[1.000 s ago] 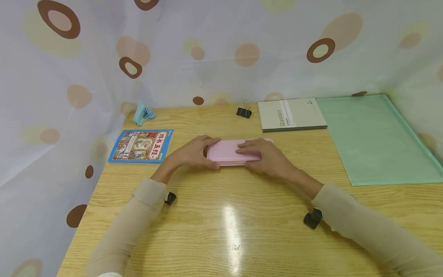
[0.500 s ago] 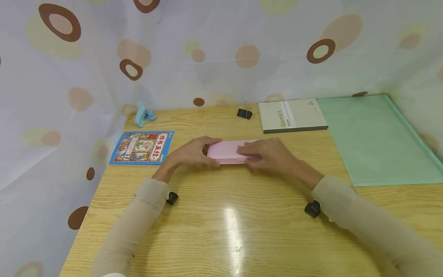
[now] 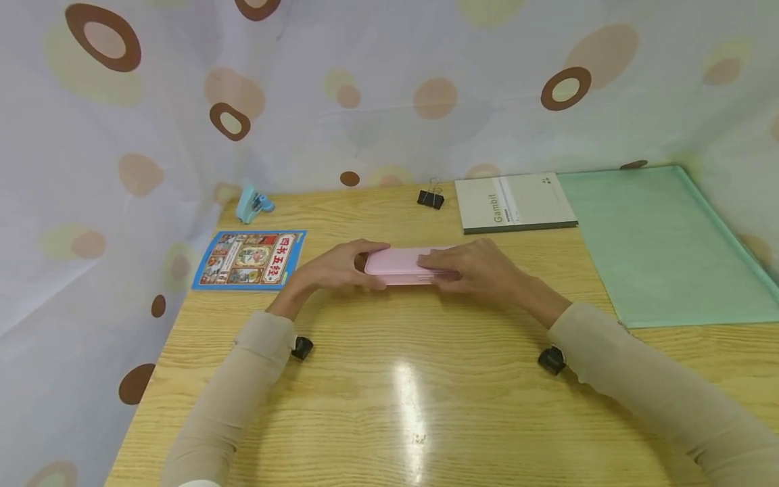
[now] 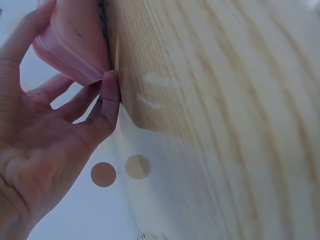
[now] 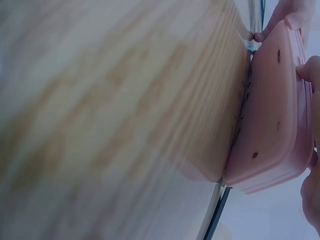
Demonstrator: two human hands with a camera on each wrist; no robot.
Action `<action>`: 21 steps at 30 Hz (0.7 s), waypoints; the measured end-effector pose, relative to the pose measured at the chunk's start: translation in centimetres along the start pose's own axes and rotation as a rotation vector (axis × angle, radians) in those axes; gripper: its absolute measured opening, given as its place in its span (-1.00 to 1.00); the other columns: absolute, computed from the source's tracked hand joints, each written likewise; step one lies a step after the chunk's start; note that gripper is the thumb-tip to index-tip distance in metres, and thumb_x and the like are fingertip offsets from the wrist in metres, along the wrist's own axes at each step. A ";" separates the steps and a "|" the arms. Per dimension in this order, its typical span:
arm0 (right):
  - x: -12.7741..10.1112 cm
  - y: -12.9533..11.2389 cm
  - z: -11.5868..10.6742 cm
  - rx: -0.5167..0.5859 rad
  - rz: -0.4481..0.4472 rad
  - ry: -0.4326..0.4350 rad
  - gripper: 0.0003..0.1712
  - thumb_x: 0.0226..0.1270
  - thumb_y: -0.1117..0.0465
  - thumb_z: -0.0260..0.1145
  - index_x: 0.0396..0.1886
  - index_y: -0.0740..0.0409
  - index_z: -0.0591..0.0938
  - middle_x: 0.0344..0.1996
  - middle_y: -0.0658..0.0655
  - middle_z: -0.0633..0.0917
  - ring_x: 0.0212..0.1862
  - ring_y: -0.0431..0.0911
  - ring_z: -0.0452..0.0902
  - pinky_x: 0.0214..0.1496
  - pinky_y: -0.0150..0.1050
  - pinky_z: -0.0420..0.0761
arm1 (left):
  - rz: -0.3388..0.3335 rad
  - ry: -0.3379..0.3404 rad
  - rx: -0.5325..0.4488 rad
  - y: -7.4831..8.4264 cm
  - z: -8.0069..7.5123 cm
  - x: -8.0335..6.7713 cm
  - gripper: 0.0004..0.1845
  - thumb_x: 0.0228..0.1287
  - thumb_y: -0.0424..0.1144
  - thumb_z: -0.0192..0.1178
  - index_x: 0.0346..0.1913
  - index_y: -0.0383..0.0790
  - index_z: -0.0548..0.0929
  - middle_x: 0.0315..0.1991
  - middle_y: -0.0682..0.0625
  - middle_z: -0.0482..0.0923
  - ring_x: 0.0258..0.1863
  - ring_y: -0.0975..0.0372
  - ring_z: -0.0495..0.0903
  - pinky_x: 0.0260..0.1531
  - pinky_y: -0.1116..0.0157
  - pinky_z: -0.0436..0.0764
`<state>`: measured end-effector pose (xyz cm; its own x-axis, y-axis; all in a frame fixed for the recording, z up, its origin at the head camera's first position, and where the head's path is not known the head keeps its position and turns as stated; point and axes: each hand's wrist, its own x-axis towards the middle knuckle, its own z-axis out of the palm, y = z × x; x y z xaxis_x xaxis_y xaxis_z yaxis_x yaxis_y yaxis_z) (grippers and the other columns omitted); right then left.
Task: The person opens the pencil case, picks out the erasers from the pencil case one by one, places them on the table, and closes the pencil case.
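Note:
A pink pencil case sits at the middle of the wooden table, tipped so its near side is off the wood. My left hand grips its left end, thumb on the near side and fingers behind. My right hand grips the right end, with its fingers lying over the lid. In the left wrist view my left hand cups the corner of the case. The right wrist view shows the underside of the case meeting the table along one edge, with fingertips on its rim.
A blue picture booklet lies at the left, with a light blue stapler behind it. A black binder clip, a grey Gambit notebook and a green folder lie at the back and right. A spotted curtain encloses the table.
The case has tipped: its lid showed broad and flat a second ago and now looks narrow. Both hands stayed at its ends, and the right hand shifted slightly away from me.

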<state>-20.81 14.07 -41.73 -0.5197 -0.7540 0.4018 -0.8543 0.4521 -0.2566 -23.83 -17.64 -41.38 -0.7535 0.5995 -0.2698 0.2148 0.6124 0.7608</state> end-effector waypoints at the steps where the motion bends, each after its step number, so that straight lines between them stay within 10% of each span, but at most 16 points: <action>1: 0.0 0.0 0.1 -0.007 -0.013 0.002 -0.57 0.36 0.11 0.48 0.21 0.03 0.75 0.08 0.09 0.77 -0.11 -0.02 0.81 -0.49 -0.33 0.49 | 0.000 0.000 -0.001 0.0 0.0 0.0 -0.06 0.20 0.04 0.51 0.60 -0.01 0.30 0.35 -0.02 0.41 0.19 0.10 0.49 0.20 0.13 0.51; 10: 0.5 0.4 -0.3 -0.048 -0.097 0.091 -0.62 0.35 0.26 0.39 0.15 0.15 0.76 -0.15 0.15 0.84 -0.63 -0.23 0.49 -0.66 -0.34 0.32 | 0.027 -0.029 0.012 0.7 0.2 0.0 0.08 0.12 -0.03 0.60 0.63 -0.10 0.21 0.31 -0.03 0.49 0.12 0.15 0.56 0.20 0.11 0.55; 16: 1.2 1.4 -1.7 0.099 0.045 0.052 -0.65 0.40 0.21 0.42 0.15 0.04 0.78 -0.81 -0.18 0.45 -0.70 -0.37 -0.06 -0.61 -0.35 0.00 | 0.104 -0.024 0.032 0.7 0.5 0.0 -0.05 0.02 -0.09 0.66 0.47 -0.05 0.37 0.16 0.04 0.59 0.04 0.16 0.60 0.13 0.11 0.60; 21: 0.8 2.0 -2.0 0.187 0.169 -0.051 -0.64 0.49 0.12 0.38 0.22 -0.02 0.75 -0.77 -0.21 0.43 -0.69 -0.34 -0.04 -0.58 -0.32 0.14 | 0.125 -0.009 0.023 0.6 0.9 0.1 -0.03 -0.04 -0.13 0.69 0.45 -0.08 0.39 0.21 0.04 0.55 0.13 0.18 0.57 0.22 0.14 0.57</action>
<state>-22.97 15.32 -40.11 -0.6498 -0.7001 0.2960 -0.7358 0.4817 -0.4760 -23.20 -16.74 -41.47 -0.7144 0.6764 -0.1793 0.3209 0.5444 0.7750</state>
